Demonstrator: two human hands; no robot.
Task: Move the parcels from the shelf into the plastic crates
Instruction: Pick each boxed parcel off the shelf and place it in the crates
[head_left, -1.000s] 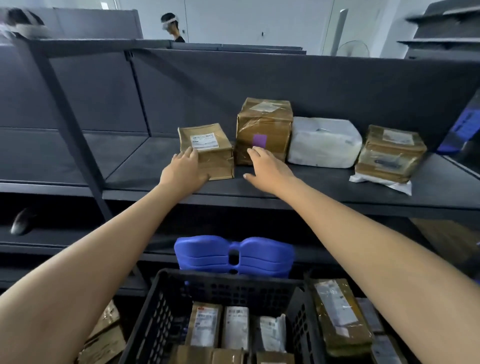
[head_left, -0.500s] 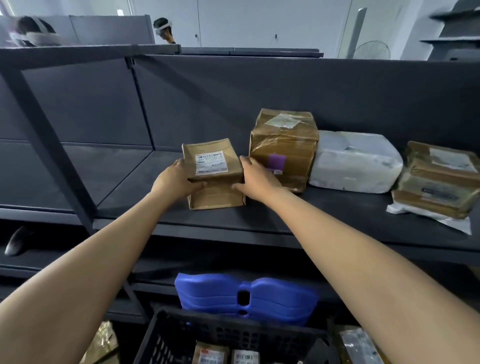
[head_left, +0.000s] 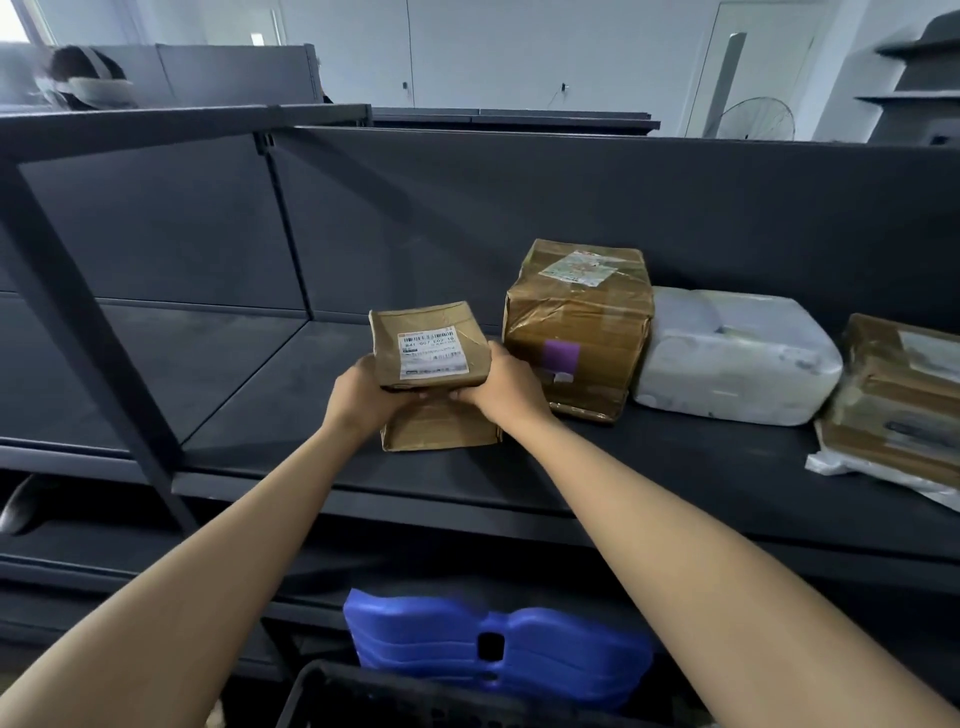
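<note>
Head view, parcel in hand: A small brown parcel (head_left: 428, 349) with a white barcode label facing up is gripped from both sides and tilted, its near end raised.
Left hand: The left hand (head_left: 363, 391) is closed on the small brown parcel's left side, fingers curled beneath it.
Right hand: The right hand (head_left: 501, 384) clasps the same parcel's right side, thumb on the top edge.
Beneath the parcel: A second flat brown parcel (head_left: 441, 428) lies on the shelf (head_left: 649, 467) directly under the held one, its front edge near the shelf's lip.
Neighbours: Just right of the small brown parcel stands a taller taped box (head_left: 579, 322) with a purple sticker; the right hand's knuckles are close to its front face, contact unclear.
Further right: A white wrapped parcel (head_left: 735, 356) sits against the taped box, and beyond it a brown bundle (head_left: 904, 395) lies on white plastic at the frame's edge.
Obstructions: A slanted dark upright (head_left: 88, 332) crosses the shelf front well left of the small brown parcel.
Open room: The shelf surface left of the small brown parcel is bare up to the upright, and a bare strip runs in front of it.
Below: A blue plastic piece (head_left: 493, 644) sits under the shelf, and the dark rim of a crate (head_left: 363, 691) shows at the bottom edge, directly below the small brown parcel.
</note>
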